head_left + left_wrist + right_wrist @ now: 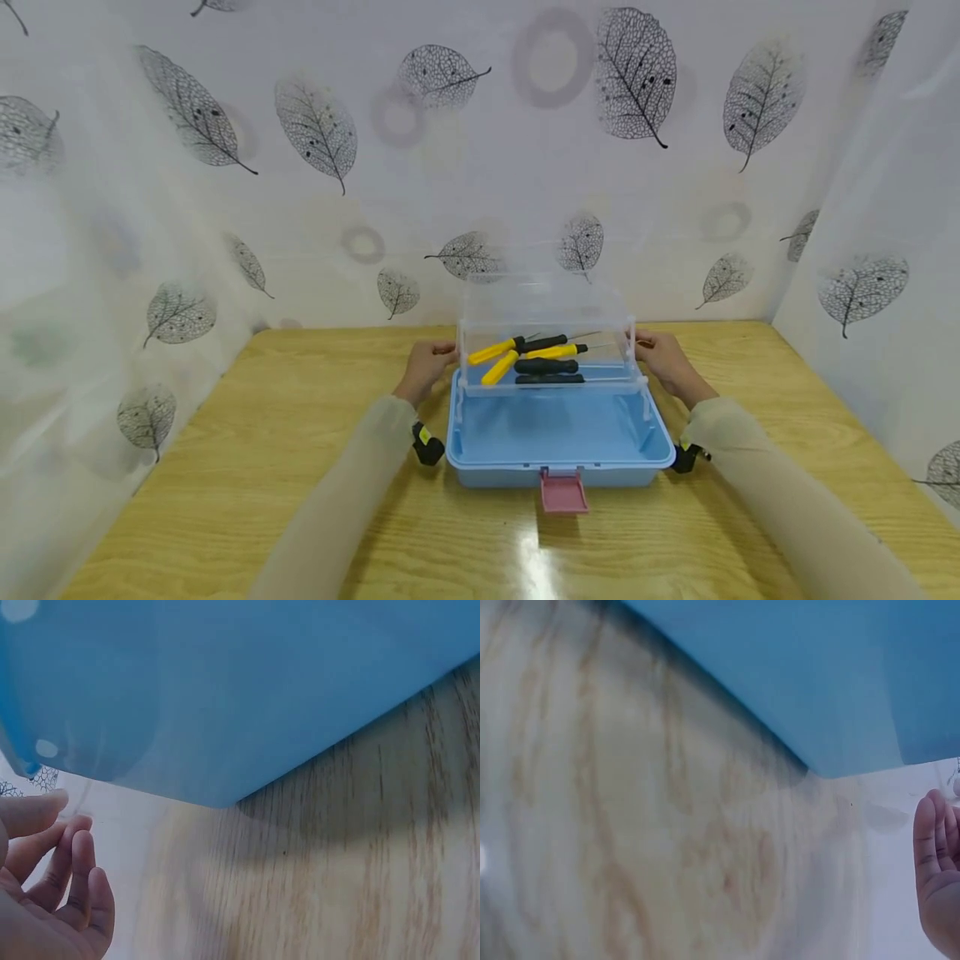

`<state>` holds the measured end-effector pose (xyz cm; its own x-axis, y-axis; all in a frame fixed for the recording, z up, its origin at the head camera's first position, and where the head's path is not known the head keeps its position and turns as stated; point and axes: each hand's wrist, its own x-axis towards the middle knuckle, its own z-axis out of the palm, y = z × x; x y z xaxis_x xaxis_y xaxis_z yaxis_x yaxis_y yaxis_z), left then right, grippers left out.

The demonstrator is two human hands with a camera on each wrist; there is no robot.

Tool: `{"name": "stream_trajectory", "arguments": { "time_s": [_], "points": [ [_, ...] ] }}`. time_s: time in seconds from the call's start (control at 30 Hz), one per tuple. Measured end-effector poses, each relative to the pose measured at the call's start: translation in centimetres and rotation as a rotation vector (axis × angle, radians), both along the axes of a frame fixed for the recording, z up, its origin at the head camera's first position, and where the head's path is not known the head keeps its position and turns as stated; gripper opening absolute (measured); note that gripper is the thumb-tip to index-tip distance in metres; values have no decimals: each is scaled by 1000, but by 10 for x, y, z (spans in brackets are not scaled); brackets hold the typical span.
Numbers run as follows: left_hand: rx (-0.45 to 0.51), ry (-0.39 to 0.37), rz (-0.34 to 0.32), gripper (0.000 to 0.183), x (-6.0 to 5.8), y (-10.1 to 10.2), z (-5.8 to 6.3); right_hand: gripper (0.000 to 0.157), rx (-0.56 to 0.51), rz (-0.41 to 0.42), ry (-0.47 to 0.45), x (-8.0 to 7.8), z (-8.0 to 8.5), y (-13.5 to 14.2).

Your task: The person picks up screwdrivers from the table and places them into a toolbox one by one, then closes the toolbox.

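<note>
A light blue toolbox (562, 479) stands opened on the table, with a pink latch (564, 493) hanging at its front. Raised over its back half is a clear tray (487, 388), holding several screwdrivers (551, 352) with yellow or black handles. Behind the tray the clear lid (543, 298) leans back. On the left, my left hand (429, 368) pinches the lid's edge, thumb near the fingertips in the left wrist view. My right hand (667, 362) holds the opposite edge; its thumb is hidden in the right wrist view, where the fingers (925, 832) show behind the blue side.
The wooden table (300, 433) runs out on both sides of the box. Close behind it hangs a whitish curtain (487, 183) printed with dark leaves, which also encloses the left and right sides. Black wrist cameras (428, 446) sit beside the box walls.
</note>
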<state>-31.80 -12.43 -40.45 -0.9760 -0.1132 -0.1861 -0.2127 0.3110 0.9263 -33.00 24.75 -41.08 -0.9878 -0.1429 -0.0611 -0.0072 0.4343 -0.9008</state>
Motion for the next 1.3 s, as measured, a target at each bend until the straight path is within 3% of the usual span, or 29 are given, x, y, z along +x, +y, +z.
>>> {"name": "stream_trajectory", "arguments": {
  "time_s": [0.2, 0.97, 1.3],
  "points": [
    [24, 50, 10, 30, 0, 0, 1, 45, -4, -24, 8, 0, 2, 1],
    [-27, 119, 51, 28, -4, 0, 2, 39, 0, -98, 113, 2, 4, 3],
    [-17, 175, 63, 29, -6, -1, -3, 41, -91, -91, 178, 2, 3, 5]
  ]
}}
